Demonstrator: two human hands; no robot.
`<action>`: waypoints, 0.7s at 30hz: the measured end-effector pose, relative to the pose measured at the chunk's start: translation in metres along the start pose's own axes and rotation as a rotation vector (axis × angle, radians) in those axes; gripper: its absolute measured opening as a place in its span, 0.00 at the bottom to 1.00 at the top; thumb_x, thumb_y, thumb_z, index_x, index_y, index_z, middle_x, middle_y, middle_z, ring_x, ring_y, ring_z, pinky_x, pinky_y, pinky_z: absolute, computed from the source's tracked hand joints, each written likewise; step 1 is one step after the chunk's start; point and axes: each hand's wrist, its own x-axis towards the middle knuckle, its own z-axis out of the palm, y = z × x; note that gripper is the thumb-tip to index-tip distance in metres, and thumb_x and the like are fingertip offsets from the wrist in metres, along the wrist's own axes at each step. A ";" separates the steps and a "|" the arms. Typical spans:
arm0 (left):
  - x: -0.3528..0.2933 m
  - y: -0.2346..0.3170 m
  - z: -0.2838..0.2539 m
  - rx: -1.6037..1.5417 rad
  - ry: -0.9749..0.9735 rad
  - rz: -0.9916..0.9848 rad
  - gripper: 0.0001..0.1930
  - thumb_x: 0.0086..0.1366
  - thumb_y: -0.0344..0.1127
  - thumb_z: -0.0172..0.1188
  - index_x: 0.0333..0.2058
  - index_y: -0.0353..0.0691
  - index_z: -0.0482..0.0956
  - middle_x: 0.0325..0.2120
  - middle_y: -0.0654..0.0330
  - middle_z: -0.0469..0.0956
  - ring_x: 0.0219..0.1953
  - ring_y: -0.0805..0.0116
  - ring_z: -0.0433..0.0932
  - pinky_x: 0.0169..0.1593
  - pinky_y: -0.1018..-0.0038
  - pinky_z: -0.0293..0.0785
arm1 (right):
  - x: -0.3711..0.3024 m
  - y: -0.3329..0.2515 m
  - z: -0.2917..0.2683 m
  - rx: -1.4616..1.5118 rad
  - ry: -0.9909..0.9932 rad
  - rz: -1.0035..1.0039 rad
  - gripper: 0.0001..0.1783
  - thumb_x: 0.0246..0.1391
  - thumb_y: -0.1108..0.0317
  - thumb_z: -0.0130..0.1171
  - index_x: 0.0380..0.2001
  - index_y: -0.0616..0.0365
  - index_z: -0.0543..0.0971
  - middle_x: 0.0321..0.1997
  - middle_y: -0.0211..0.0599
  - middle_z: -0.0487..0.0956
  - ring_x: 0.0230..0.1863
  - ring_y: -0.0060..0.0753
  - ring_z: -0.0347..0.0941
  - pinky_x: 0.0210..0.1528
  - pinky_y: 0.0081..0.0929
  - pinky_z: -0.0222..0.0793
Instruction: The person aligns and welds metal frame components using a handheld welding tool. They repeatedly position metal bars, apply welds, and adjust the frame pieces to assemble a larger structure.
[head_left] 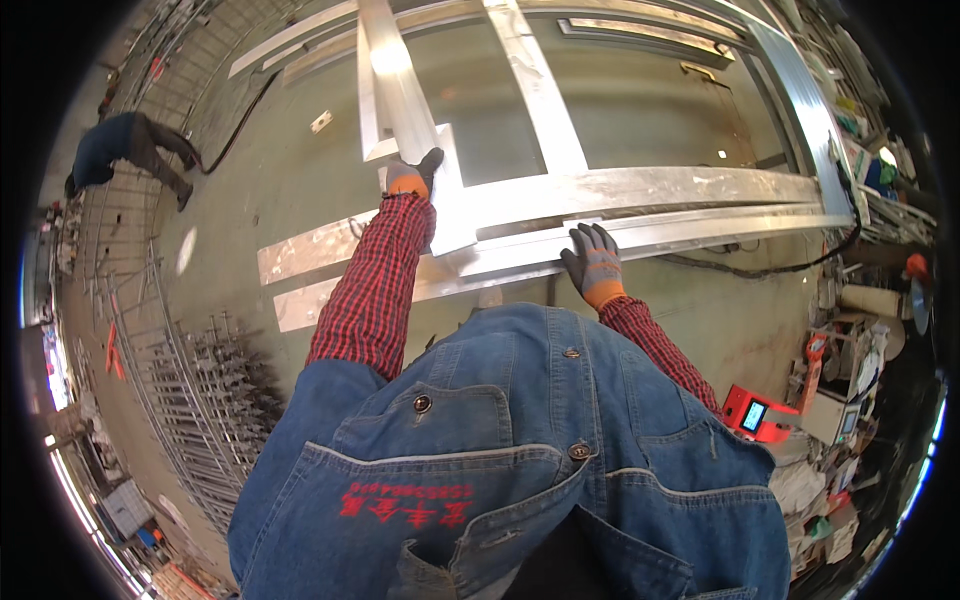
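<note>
My left hand (pixel 410 180), in a grey and orange work glove, is closed round the near end of a long shiny metal bar (pixel 392 80). Its thumb shows on the bar's right side; the other fingers are mostly hidden. Beneath that end lies a bright flat metal plate (pixel 455 205). My right hand (pixel 597 262), gloved the same way, rests with fingers stretched out on the near metal rail (pixel 690 235). A short bright piece (pixel 582 224) sits by its fingertips. Behind that rail runs a parallel length (pixel 690 185), and a second crossbar (pixel 535 90) extends away from it.
A ribbed metal side piece (pixel 795 90) bounds the frame on the right, with a black cable (pixel 760 270) below it. A red device with a screen (pixel 757 414) stands at lower right. Metal racks (pixel 190 400) are at left, where another person (pixel 125 145) bends over.
</note>
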 end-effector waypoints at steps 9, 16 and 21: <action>-0.072 0.068 0.146 -0.064 0.199 0.199 0.43 0.65 0.58 0.80 0.62 0.21 0.82 0.54 0.37 0.90 0.55 0.42 0.89 0.60 0.53 0.83 | -0.029 0.021 -0.070 0.716 -0.156 0.226 0.46 0.66 0.48 0.74 0.78 0.59 0.70 0.75 0.62 0.75 0.70 0.55 0.80 0.71 0.48 0.78; -0.169 0.111 0.285 -0.136 -0.049 0.319 0.45 0.70 0.46 0.80 0.72 0.20 0.67 0.66 0.33 0.80 0.68 0.41 0.80 0.73 0.56 0.75 | -0.083 0.096 -0.143 0.809 -0.169 0.231 0.66 0.56 0.36 0.80 0.84 0.64 0.59 0.77 0.69 0.73 0.75 0.65 0.75 0.75 0.48 0.74; -0.283 0.144 0.383 -0.262 -0.046 0.331 0.40 0.71 0.41 0.80 0.69 0.19 0.69 0.58 0.35 0.85 0.60 0.42 0.84 0.69 0.58 0.77 | -0.131 0.164 -0.185 0.555 -0.097 0.375 0.72 0.49 0.31 0.80 0.85 0.61 0.59 0.77 0.66 0.75 0.79 0.66 0.71 0.79 0.49 0.70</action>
